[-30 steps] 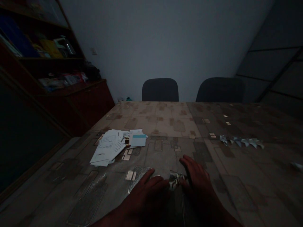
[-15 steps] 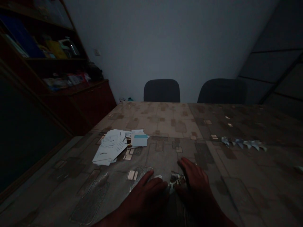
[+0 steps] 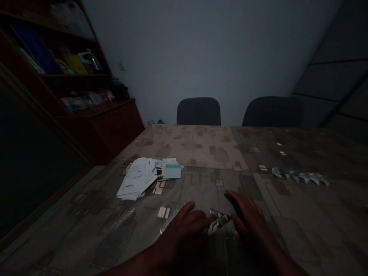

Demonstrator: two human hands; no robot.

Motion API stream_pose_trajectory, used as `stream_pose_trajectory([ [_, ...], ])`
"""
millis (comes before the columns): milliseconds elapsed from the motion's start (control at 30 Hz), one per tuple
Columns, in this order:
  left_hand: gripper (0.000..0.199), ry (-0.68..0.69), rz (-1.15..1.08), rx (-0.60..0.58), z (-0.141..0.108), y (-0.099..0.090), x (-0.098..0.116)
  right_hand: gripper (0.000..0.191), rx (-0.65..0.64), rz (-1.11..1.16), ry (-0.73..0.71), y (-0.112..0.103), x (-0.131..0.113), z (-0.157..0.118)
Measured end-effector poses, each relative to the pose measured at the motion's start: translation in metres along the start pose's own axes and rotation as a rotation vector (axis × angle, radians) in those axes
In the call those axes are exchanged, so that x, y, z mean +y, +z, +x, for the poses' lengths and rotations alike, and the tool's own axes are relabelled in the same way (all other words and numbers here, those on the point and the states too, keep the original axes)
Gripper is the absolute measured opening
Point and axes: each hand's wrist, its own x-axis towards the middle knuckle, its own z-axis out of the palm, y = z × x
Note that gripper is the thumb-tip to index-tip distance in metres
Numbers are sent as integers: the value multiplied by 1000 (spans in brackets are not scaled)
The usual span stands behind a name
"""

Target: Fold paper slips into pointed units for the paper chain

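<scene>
A small folded piece of printed paper (image 3: pixel 219 224) lies on the table between my hands, with dark and pale patterning on it. My left hand (image 3: pixel 188 226) covers its left end, fingers closed on it and the index finger lifted. My right hand (image 3: pixel 249 220) is beside its right end with fingers stretched out and apart; whether the fingers touch the paper is hard to see in the dim light. A row of folded paper pieces (image 3: pixel 300 176) with a zigzag edge lies farther right.
A spread pile of white printed paper cards (image 3: pixel 138 178) lies to the left on the patterned tablecloth (image 3: pixel 207 142). Two dark chairs (image 3: pixel 198 111) stand behind the table's far edge. A wooden shelf cabinet (image 3: pixel 112 122) holding assorted items is at the left.
My right hand has moved slightly right and its fingers have come off the folded paper, which shows more now. The view has shifted a little.
</scene>
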Motion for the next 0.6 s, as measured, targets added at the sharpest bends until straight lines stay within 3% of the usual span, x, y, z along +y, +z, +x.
stream_pose_trajectory([
  [233, 6, 125, 268, 22, 34, 4, 5, 43, -34, 71, -23, -7, -8, 2],
  [433, 9, 131, 316, 12, 32, 5, 2, 21, -167, 86, -267, -21, -16, 8],
  [600, 8, 119, 319, -54, 31, 2, 3, 15, -121, 78, -363, -19, -22, 8],
])
